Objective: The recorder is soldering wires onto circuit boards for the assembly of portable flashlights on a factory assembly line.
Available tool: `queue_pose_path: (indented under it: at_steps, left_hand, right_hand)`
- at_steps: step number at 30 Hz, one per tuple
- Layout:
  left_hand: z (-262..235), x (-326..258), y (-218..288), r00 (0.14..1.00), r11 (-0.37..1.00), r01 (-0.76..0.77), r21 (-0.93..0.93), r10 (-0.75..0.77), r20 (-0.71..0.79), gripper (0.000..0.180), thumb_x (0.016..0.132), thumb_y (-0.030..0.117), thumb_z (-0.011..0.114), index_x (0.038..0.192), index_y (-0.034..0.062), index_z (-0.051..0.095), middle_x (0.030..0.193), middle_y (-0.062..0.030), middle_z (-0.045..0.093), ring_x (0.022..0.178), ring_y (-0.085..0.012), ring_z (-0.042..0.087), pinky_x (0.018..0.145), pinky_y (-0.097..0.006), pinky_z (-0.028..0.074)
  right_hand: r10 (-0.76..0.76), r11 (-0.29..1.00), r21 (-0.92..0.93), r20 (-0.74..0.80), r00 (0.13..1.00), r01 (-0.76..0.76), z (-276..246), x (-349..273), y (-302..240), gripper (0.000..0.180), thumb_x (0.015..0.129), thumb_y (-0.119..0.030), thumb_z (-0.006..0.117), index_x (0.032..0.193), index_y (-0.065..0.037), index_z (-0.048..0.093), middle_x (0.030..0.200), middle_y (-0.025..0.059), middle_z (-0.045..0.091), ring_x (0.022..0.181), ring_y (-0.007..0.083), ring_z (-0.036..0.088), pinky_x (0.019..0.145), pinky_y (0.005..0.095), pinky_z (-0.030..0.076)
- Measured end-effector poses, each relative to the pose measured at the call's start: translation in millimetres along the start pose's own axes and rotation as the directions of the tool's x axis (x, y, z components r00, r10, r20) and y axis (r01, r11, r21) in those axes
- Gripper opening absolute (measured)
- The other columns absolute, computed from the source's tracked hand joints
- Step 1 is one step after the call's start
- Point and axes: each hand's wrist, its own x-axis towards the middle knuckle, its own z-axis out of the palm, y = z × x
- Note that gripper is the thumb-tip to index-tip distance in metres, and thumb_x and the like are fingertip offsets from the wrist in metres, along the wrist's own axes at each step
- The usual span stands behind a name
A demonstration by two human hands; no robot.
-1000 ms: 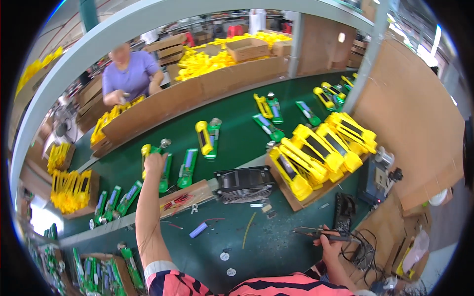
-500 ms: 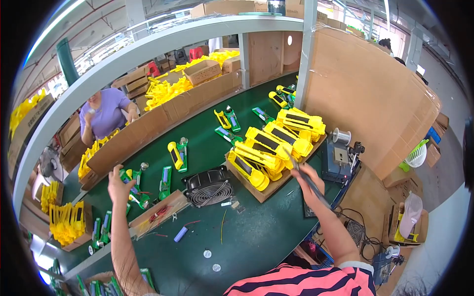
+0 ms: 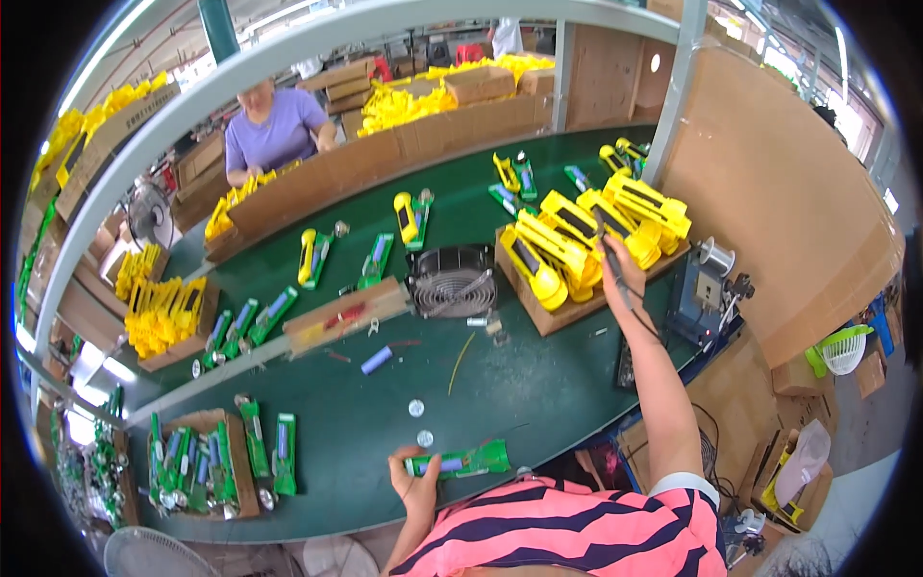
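Head view: below the square black fan [image 3: 452,290], my left grip [image 3: 415,488] pinches a long green plastic casing [image 3: 481,458], its axis running rightward; my farther right grip [image 3: 627,275], right of the fan, holds a slim black tool [image 3: 613,254].

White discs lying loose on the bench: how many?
2: the far disc, near the blue cell; the near disc, just beyond the green unit in the left hand. More may be hidden.
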Motion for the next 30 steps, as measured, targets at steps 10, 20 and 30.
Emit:
queue_pose_path:
  at_steps: [10, 20, 30]
  left_hand:
    - [-7, 26, 111, 0.672, 0.748, -0.651, 0.129, 0.489, 0.557, 0.022, 0.062, 0.011, 0.067, 0.082, 0.0058, 0.057, 0.085, -0.0072, 0.053, 0.077, -0.0244, 0.05, 0.067, -0.035, 0.039]
    - [56, 31, 53, 0.827, 0.993, -0.101, -0.059, 0.117, 0.55, 0.02, 0.071, 0.001, 0.061, 0.09, 0.0001, 0.059, 0.086, -0.013, 0.06, 0.074, -0.0208, 0.06, 0.068, -0.025, 0.046]
    - [19, 44, 55, 0.964, 0.994, -0.113, 0.003, 0.109, 0.241, 0.009, 0.068, -0.002, 0.061, 0.075, 0.0034, 0.062, 0.074, -0.0036, 0.056, 0.073, -0.0159, 0.053, 0.075, -0.03, 0.041]
  right_hand:
    - [-0.039, 0.99, 0.134, -0.107, 0.994, 0.053, -60, -66, -62, 0.025, 0.082, -0.006, 0.053, 0.104, 0.002, 0.047, 0.09, 0.0092, 0.061, 0.086, 0.0159, 0.059, 0.074, 0.026, 0.045]
    - [-0.164, 0.931, 0.361, 0.536, 0.828, -0.049, -51, -222, -70, 0.037, 0.07, 0.003, 0.056, 0.105, -0.004, 0.049, 0.093, 0.0164, 0.057, 0.086, 0.0304, 0.057, 0.074, 0.0309, 0.045]
    - [-0.139, 0.85, 0.395, 0.806, 0.575, -0.349, -61, -199, -91, 0.035, 0.074, 0.001, 0.055, 0.108, -0.005, 0.048, 0.093, 0.0122, 0.059, 0.089, 0.0261, 0.057, 0.076, 0.0296, 0.045]
